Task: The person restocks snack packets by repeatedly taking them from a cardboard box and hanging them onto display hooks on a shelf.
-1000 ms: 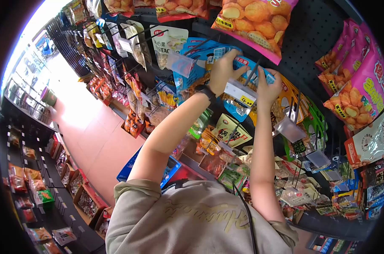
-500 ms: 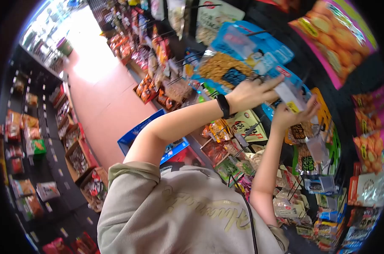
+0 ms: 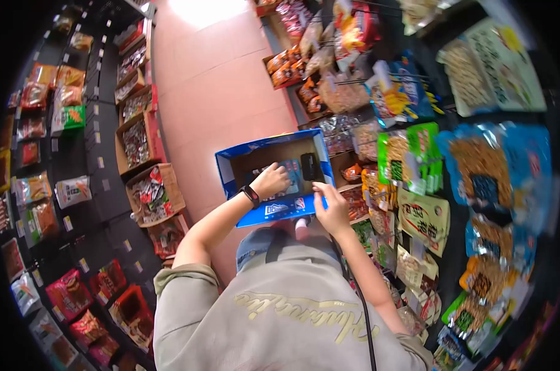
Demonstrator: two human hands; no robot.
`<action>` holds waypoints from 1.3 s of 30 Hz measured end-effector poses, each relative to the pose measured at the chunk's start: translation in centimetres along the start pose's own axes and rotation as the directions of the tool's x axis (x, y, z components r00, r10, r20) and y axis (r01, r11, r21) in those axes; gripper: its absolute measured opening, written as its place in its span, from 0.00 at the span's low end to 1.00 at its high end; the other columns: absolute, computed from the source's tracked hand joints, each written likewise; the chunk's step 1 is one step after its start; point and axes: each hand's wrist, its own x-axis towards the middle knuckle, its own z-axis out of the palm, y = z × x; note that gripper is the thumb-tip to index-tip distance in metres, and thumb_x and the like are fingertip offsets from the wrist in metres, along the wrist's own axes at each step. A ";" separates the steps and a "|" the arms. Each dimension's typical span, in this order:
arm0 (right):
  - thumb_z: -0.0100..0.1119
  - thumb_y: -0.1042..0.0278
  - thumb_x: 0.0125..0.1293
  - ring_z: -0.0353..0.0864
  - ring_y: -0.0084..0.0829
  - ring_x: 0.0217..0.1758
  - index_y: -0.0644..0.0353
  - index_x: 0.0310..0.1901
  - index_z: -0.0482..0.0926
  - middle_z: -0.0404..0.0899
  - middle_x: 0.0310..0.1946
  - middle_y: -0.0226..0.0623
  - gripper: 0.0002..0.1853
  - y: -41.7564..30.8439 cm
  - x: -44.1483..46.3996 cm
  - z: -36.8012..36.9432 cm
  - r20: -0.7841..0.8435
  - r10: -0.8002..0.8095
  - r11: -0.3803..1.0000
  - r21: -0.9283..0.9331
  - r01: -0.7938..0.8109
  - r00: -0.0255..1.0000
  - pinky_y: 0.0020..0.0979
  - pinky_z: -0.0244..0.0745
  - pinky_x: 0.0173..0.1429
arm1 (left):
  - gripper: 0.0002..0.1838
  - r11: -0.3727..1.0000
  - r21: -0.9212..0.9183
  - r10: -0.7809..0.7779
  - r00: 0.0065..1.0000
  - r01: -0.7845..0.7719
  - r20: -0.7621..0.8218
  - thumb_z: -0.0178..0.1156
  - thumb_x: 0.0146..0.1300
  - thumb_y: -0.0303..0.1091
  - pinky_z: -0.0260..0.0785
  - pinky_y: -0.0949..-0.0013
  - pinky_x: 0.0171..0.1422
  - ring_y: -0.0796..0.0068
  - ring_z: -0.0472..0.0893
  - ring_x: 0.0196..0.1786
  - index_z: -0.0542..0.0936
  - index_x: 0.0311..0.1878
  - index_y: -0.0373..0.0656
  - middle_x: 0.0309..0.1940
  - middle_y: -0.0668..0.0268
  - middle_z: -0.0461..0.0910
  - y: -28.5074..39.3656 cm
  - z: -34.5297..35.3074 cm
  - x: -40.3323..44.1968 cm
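A blue open-topped cardboard box [image 3: 255,217] with printed logos stands in front of my body. My left hand [image 3: 271,180], wearing a black wristband [image 3: 251,196], reaches inside it with curled fingers, beside a light-blue package [image 3: 292,176]. Whatever those fingers may hold is hidden. A dark object [image 3: 309,167] lies at the box's right inner side. At the box's right front corner is my right hand [image 3: 334,211], thumb and fingers drawn together; anything between them is too small to make out.
On the right, a rack holds blue snack bags [image 3: 487,176], green packs [image 3: 410,154] and a cream pack [image 3: 423,219] on hooks. Left, a dark shelf carries packaged snacks [image 3: 70,294]. Boxes of small packets [image 3: 156,195] line the aisle floor [image 3: 193,86].
Both hands have left the blue snack bags and white tag on the rack and come down to the blue box. The view has turned left, toward the aisle.
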 end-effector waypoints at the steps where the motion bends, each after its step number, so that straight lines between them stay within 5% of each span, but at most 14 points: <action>1: 0.53 0.74 0.57 0.78 0.45 0.42 0.62 0.47 0.72 0.77 0.38 0.49 0.15 1.7 1.0 2.4 0.092 0.112 0.992 0.046 -0.116 0.989 0.38 0.73 0.47 | 0.09 0.998 0.013 -0.060 0.997 0.060 -0.051 0.50 0.57 0.36 0.64 0.66 0.53 0.73 0.73 0.44 0.78 0.38 0.50 0.36 0.70 0.76 -0.7 2.6 -0.5; 3: 0.53 0.72 0.58 0.80 0.45 0.41 0.65 0.49 0.71 0.78 0.38 0.50 0.16 7.0 2.2 7.6 0.207 0.250 0.967 0.000 -0.255 0.946 0.38 0.74 0.47 | 0.10 0.983 0.028 -0.173 0.973 0.179 -0.150 0.50 0.57 0.36 0.64 0.63 0.56 0.71 0.73 0.46 0.78 0.39 0.49 0.41 0.68 0.76 -1.6 7.8 -1.3; 8: 0.58 0.66 0.53 0.78 0.52 0.43 0.66 0.42 0.76 0.78 0.36 0.57 0.16 18.4 5.4 16.6 0.441 0.604 0.788 -0.457 -0.413 0.664 0.42 0.73 0.49 | 0.19 0.914 -0.158 -0.360 0.927 0.373 0.107 0.50 0.57 0.35 0.61 0.59 0.62 0.64 0.70 0.58 0.73 0.54 0.50 0.55 0.63 0.72 -3.7 15.1 1.4; 13: 0.61 0.62 0.52 0.76 0.49 0.50 0.68 0.41 0.79 0.77 0.42 0.56 0.19 22.2 5.9 20.5 0.432 0.811 0.585 -0.601 -0.545 0.394 0.41 0.72 0.53 | 0.27 0.800 -0.261 -0.525 0.841 0.540 0.130 0.50 0.59 0.35 0.52 0.55 0.69 0.56 0.60 0.68 0.65 0.63 0.47 0.63 0.58 0.64 -3.1 22.6 4.1; 16: 0.63 0.61 0.50 0.77 0.48 0.50 0.68 0.42 0.79 0.77 0.43 0.55 0.20 22.4 4.8 21.3 0.482 0.788 0.615 -0.598 -0.514 0.382 0.40 0.73 0.53 | 0.28 0.391 -0.769 -0.699 0.707 0.505 0.109 0.49 0.61 0.35 0.49 0.59 0.71 0.54 0.57 0.69 0.61 0.66 0.43 0.66 0.59 0.60 -3.2 25.4 5.7; 17: 0.63 0.61 0.50 0.77 0.48 0.50 0.67 0.41 0.79 0.78 0.42 0.54 0.20 22.0 4.6 21.4 0.491 0.786 0.618 -0.607 -0.499 0.376 0.40 0.73 0.53 | 0.24 0.289 -0.859 -0.805 0.593 0.423 0.021 0.51 0.63 0.46 0.60 0.58 0.63 0.61 0.69 0.61 0.70 0.58 0.44 0.58 0.62 0.71 -2.7 25.8 6.1; 21: 0.63 0.62 0.49 0.78 0.46 0.48 0.63 0.39 0.81 0.78 0.41 0.52 0.17 21.5 5.5 20.7 0.512 0.769 0.639 -0.631 -0.439 0.383 0.40 0.73 0.52 | 0.29 0.657 -0.427 -0.683 0.731 0.622 0.014 0.57 0.57 0.44 0.60 0.58 0.64 0.58 0.68 0.61 0.68 0.60 0.44 0.56 0.54 0.71 -2.5 26.1 5.1; 24: 0.63 0.63 0.49 0.78 0.46 0.47 0.59 0.38 0.82 0.79 0.40 0.50 0.14 21.1 5.6 19.6 0.509 0.753 0.658 -0.606 -0.447 0.417 0.40 0.73 0.51 | 0.27 0.592 -0.409 -0.606 0.718 0.695 0.342 0.61 0.52 0.38 0.64 0.59 0.60 0.54 0.70 0.59 0.70 0.56 0.40 0.52 0.49 0.72 -3.9 15.3 4.4; 26: 0.62 0.64 0.49 0.78 0.46 0.47 0.57 0.38 0.82 0.79 0.40 0.49 0.13 20.1 6.0 18.9 0.494 0.736 0.675 -0.587 -0.447 0.463 0.40 0.73 0.51 | 0.17 0.412 -0.392 -0.551 0.567 0.823 0.612 0.57 0.53 0.33 0.72 0.59 0.51 0.53 0.76 0.51 0.76 0.48 0.41 0.42 0.52 0.79 -4.5 12.3 4.8; 27: 0.62 0.64 0.49 0.78 0.46 0.46 0.56 0.38 0.82 0.79 0.40 0.49 0.13 19.3 5.9 18.9 0.481 0.728 0.681 -0.586 -0.439 0.488 0.41 0.73 0.51 | 0.08 0.420 -0.377 -0.705 0.559 0.825 0.437 0.53 0.53 0.28 0.75 0.60 0.41 0.57 0.80 0.42 0.79 0.37 0.43 0.31 0.56 0.81 -3.7 12.2 4.0; 30: 0.57 0.68 0.52 0.78 0.47 0.47 0.57 0.41 0.81 0.80 0.40 0.48 0.13 14.9 6.5 17.1 0.452 0.715 0.690 -0.576 -0.438 0.533 0.42 0.73 0.52 | 0.08 0.433 -0.373 -0.788 0.546 0.820 0.284 0.55 0.52 0.27 0.74 0.59 0.43 0.58 0.79 0.43 0.80 0.36 0.45 0.33 0.56 0.81 -3.2 11.7 2.3; 32: 0.55 0.71 0.52 0.78 0.48 0.47 0.57 0.41 0.79 0.80 0.38 0.48 0.13 12.2 6.6 15.4 0.447 0.635 0.751 -0.549 -0.367 0.629 0.42 0.72 0.52 | 0.06 0.523 -0.463 -0.818 0.574 0.715 -0.038 0.53 0.51 0.27 0.72 0.59 0.38 0.58 0.79 0.34 0.79 0.31 0.46 0.28 0.59 0.80 -2.7 8.8 0.6; 36: 0.55 0.72 0.52 0.77 0.49 0.45 0.61 0.36 0.76 0.78 0.39 0.50 0.09 5.6 6.2 8.5 0.376 0.471 0.881 -0.250 -0.402 0.798 0.44 0.71 0.48 | 0.03 0.661 -0.475 -0.713 0.683 0.582 -0.155 0.54 0.51 0.25 0.68 0.59 0.49 0.61 0.78 0.34 0.76 0.28 0.45 0.23 0.62 0.77 -2.3 -5.3 -1.5; 39: 0.58 0.71 0.55 0.76 0.46 0.37 0.61 0.32 0.75 0.77 0.31 0.44 0.05 1.6 4.5 2.1 0.134 0.143 0.990 -0.037 -0.139 0.981 0.41 0.71 0.42 | 0.03 0.738 -0.567 -0.601 0.738 0.365 -0.307 0.59 0.51 0.26 0.62 0.54 0.61 0.60 0.77 0.34 0.74 0.29 0.43 0.24 0.62 0.77 -1.8 -13.2 -2.1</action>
